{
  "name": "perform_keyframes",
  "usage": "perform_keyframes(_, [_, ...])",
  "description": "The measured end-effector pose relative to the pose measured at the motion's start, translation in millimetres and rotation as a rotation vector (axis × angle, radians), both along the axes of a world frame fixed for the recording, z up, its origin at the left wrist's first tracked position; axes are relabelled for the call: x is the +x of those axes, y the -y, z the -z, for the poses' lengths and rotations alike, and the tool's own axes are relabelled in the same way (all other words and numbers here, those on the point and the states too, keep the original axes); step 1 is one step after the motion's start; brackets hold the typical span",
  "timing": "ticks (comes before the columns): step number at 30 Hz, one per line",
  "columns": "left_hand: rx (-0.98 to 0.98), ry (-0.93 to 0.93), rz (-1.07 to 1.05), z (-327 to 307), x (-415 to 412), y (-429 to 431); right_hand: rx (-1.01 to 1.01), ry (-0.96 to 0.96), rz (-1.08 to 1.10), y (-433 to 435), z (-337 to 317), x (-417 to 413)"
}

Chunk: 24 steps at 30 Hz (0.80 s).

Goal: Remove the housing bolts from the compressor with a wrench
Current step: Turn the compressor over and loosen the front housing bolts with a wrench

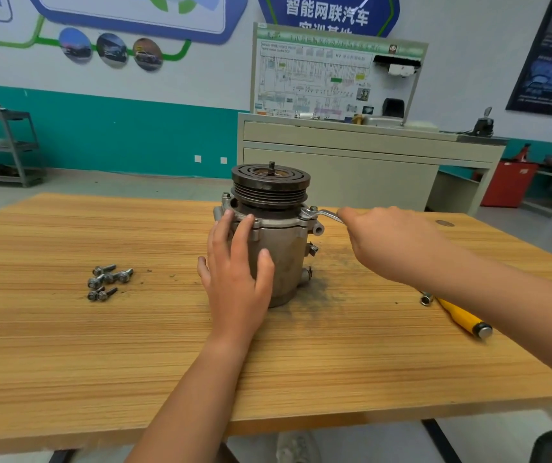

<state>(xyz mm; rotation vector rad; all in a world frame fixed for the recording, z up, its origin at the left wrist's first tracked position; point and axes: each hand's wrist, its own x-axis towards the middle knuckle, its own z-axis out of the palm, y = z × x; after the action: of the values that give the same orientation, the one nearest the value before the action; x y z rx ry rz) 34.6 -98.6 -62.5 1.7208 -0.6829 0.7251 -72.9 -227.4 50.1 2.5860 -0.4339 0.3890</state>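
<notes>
Compressor stands upright on the bench; left hand braces it, fingers straight and spread; right hand, arm outstretched, grips the wrench.

One compressor, one wrench, six loose bolts, one yellow-handled driver, two hands, one table.

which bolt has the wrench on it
The right-corner bolt on the compressor flange: the wrench sits on it. The left-rear bolt is bare; the loose bolts lie on the table.
</notes>
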Motion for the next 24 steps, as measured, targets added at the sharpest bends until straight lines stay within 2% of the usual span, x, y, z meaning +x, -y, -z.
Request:
perform_keyframes(5, [-0.013,-0.001,0.005,-1,-1,0,-0.161,-0.091,0.019,-14,-7,4])
perform_keyframes(14, [-0.014,-0.006,0.006,0,0,-1,-0.198,-0.22,-0.023,3,-24,11])
perform_keyframes(17, [-0.019,-0.003,0.006,0,1,0,-0.271,-0.235,-0.032,17,-25,16])
perform_keyframes(20, [-0.027,0.0,0.003,0,1,1,-0.312,-0.158,-0.071,32,-18,25])
perform_keyframes(24, [-0.025,0.013,-0.007,1,2,1,-0.226,0.131,-0.268,50,3,48])
